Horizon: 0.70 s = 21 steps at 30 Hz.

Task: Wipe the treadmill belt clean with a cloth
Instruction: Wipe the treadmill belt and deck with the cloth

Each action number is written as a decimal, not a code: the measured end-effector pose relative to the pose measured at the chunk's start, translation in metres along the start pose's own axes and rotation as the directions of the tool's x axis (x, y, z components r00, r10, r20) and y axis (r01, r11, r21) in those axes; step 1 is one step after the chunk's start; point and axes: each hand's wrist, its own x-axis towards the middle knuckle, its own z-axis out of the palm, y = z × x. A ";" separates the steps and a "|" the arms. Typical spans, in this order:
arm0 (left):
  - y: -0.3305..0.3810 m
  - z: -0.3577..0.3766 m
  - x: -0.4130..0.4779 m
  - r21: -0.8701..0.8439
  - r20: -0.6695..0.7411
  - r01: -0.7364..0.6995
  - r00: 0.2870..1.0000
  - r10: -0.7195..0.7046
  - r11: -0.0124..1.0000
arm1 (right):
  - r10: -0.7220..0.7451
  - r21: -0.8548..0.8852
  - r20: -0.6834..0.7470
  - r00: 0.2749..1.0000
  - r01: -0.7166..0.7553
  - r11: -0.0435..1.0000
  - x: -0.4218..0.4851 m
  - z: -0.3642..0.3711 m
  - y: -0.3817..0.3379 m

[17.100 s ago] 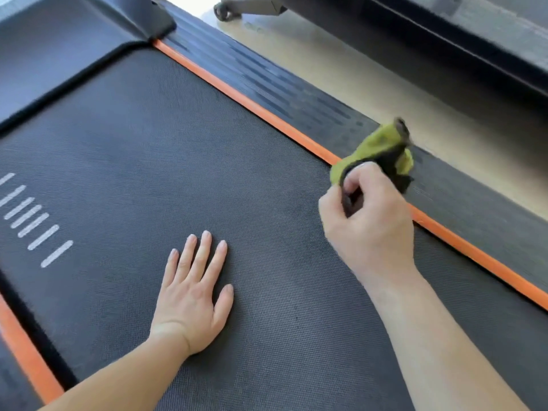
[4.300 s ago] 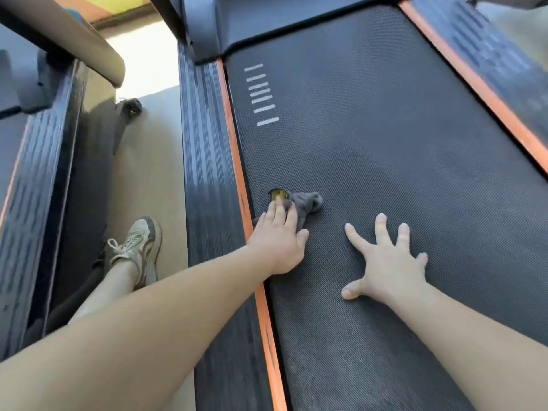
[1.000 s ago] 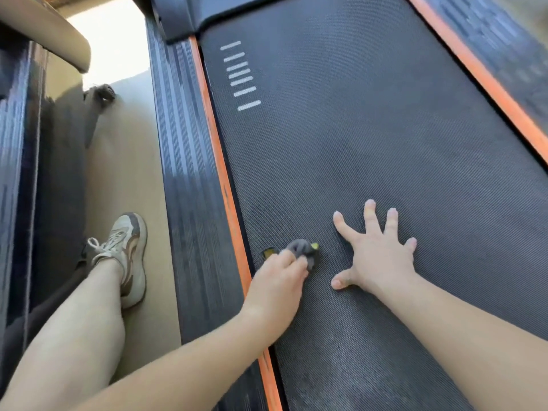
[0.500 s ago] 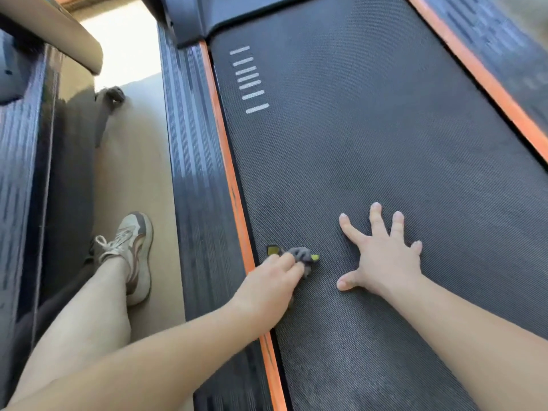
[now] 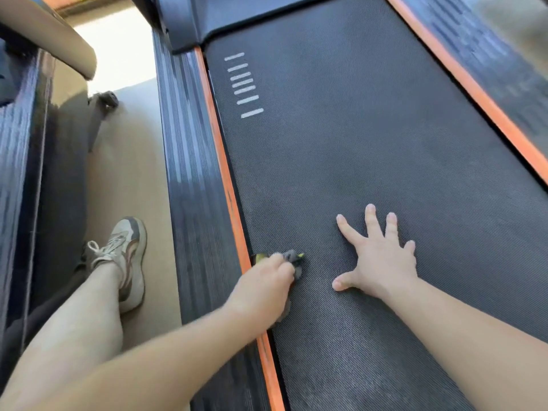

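- While the right hand [image 5: 382,262] stays splayed flat on the textured belt [image 5: 355,143], the left hand [image 5: 264,287] still grips the crumpled grey-yellow cloth [image 5: 292,258].
- Cloth: on belt edge, 9 o'clock from right hand.

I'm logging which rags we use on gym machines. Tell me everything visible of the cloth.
The cloth is small and bunched, mostly hidden under the left hand, whose curled fingers grip it. What shows is soft grey fabric with yellow-green patches at either side of the fingers. It is pressed on the treadmill belt at its left edge, beside the orange strip. The right hand lies flat on the belt, apart from it.
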 end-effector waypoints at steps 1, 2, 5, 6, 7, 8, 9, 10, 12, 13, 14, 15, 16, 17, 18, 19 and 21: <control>-0.013 -0.009 0.016 0.023 0.032 0.005 0.999 -0.006 1.000 | -0.010 0.011 -0.026 1.000 0.010 1.000 -0.003 0.002 0.002; -0.027 -0.017 0.038 0.052 0.001 0.074 0.997 -0.074 0.996 | -0.029 0.021 -0.049 0.998 0.030 0.999 -0.006 0.005 0.005; -0.056 -0.030 0.098 0.047 -0.128 0.368 0.924 -0.360 0.928 | -0.093 0.096 -0.094 0.991 0.102 0.990 -0.019 0.010 0.022; -0.051 -0.027 0.102 0.035 -0.154 0.412 0.902 -0.402 0.911 | -0.097 0.094 -0.105 0.990 0.107 0.990 -0.025 0.010 0.030; -0.040 -0.020 0.098 0.036 -0.162 0.433 0.892 -0.422 0.901 | -0.093 0.055 -0.108 0.990 0.099 0.994 -0.030 0.011 0.037; -0.027 -0.012 0.087 0.041 -0.171 0.401 0.905 -0.389 0.915 | -0.079 -0.003 -0.096 0.992 0.079 0.997 -0.035 0.011 0.045; -0.013 -0.001 0.071 0.037 -0.164 0.329 0.933 -0.319 0.944 | -0.059 -0.052 -0.072 0.996 0.055 0.997 -0.040 0.013 0.052; 0.001 0.008 0.049 0.034 -0.140 0.203 0.970 -0.197 0.978 | -0.041 -0.084 -0.040 0.998 0.037 0.996 -0.044 0.016 0.057; 0.012 0.015 0.016 0.099 0.041 -0.187 0.982 0.183 0.977 | -0.037 -0.119 0.010 0.999 0.038 0.992 -0.048 0.021 0.063; 0.003 0.009 0.016 0.098 0.152 -0.367 0.924 0.351 0.925 | -0.044 -0.126 0.020 0.999 0.046 0.991 -0.048 0.021 0.064; -0.010 0.000 0.027 0.101 0.232 -0.481 0.863 0.449 0.871 | -0.050 -0.127 0.027 0.998 0.053 0.990 -0.047 0.020 0.064; -0.021 -0.012 0.042 0.137 0.275 -0.506 0.845 0.459 0.851 | -0.050 -0.122 0.027 0.998 0.053 0.991 -0.046 0.021 0.062; -0.031 -0.018 0.058 0.188 0.240 -0.426 0.894 0.379 0.885 | -0.046 -0.117 0.021 0.999 0.048 0.992 -0.045 0.022 0.062; -0.036 -0.020 0.073 0.197 0.134 -0.236 0.968 0.213 0.952 | -0.043 -0.122 0.017 0.999 0.045 0.992 -0.044 0.023 0.062; -0.033 -0.018 0.084 0.143 0.013 -0.004 1.000 0.003 0.990 | -0.043 -0.130 0.020 0.999 0.046 0.990 -0.044 0.023 0.062; -0.023 -0.012 0.086 0.065 -0.082 0.189 0.980 -0.184 0.980 | -0.046 -0.140 0.028 0.999 0.050 0.989 -0.043 0.022 0.062; 0.008 0.014 0.064 -0.055 -0.164 0.320 0.932 -0.325 0.946 | -0.052 -0.147 0.036 0.998 0.057 0.987 -0.044 0.022 0.063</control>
